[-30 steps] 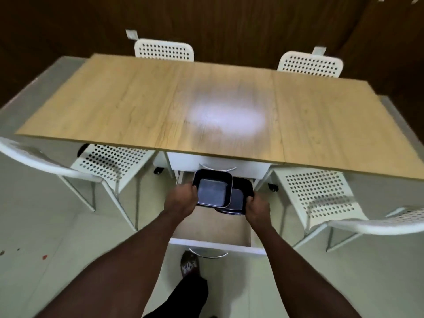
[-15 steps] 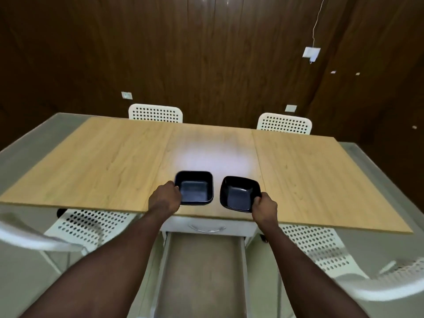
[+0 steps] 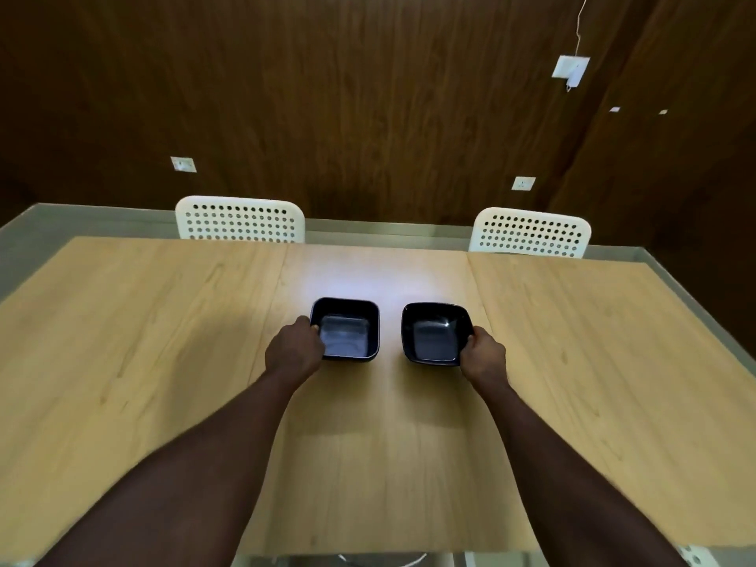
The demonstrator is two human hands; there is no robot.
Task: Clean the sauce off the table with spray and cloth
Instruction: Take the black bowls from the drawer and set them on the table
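Two black square bowls sit side by side on the middle panel of the wooden table (image 3: 143, 362). My left hand (image 3: 292, 351) grips the left edge of the left bowl (image 3: 347, 329). The right bowl (image 3: 435, 333) is tilted slightly, and my right hand (image 3: 484, 356) grips its right edge. Both bowls look empty. No sauce, spray bottle or cloth shows in view.
Two white perforated chairs stand at the far side, one left (image 3: 240, 219) and one right (image 3: 530, 233). A dark wood-panelled wall (image 3: 368, 116) rises behind them. A drawer handle (image 3: 384, 560) peeks out below the near table edge.
Both hands lifted the two bowls out of the open drawer below the table, set them near the front edge, then moved them farther onto the middle panel.
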